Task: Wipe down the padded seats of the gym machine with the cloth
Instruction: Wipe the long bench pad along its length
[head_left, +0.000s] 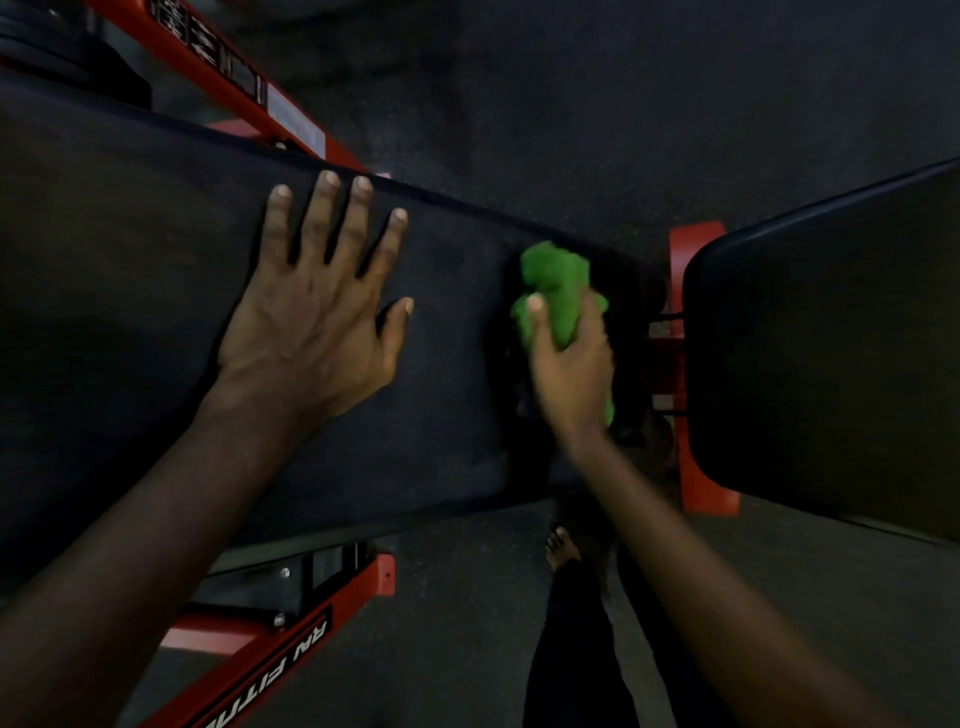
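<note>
Head view, looking straight down. The long padded seat (130, 270) runs black across the left and middle of the picture. The left grip (317, 312) lies flat on it, palm down, with all four fingers straight and spread and the thumb out to the side. It holds nothing and simply presses on the padding near the seat's far edge.

Over to the right grip (571, 369), which is wrapped round the green cloth (556, 291). The thumb sits across the top of the bunched fabric, and the fingers on the far side are hidden. The cloth bulges out ahead of the hand, and a strip of green shows along the hand's right side. It sits at the right-hand end of the long seat, just short of the gap. The hand looks a little blurred.

Across that gap is the second padded seat (831, 338), also black, with a red bracket (698, 249) behind its near edge. The bench's red frame (291, 639) angles out below the long seat and carries white lettering, with another red beam (244, 78) at top left.

Beneath it all is the dark speckled floor (571, 104), and a bare foot (561, 545) is planted on it below the right forearm.
</note>
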